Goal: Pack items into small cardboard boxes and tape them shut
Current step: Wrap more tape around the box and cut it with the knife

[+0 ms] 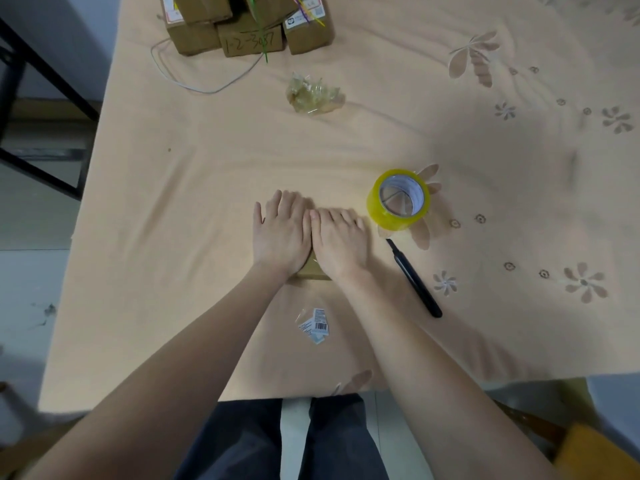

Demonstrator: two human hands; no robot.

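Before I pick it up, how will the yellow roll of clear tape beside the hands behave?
The yellow roll of clear tape lies flat on its side face, so it probably will not roll until tipped on edge. Thickly wound, it is likely stiff and fairly heavy for its size. Its glossy surface may feel slippery.

Dim warm light, soft shadows, wide-angle bending at edges, slight blur

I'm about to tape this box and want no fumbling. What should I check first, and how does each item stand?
1. Both hands, left hand and right hand, flat on the small box: ok.
2. Flaps fully closed: cannot tell, hands cover them.
3. Tape roll close by the right hand: ok.
4. Black cutter within reach: ok.
5. Loose tape end found: cannot tell.
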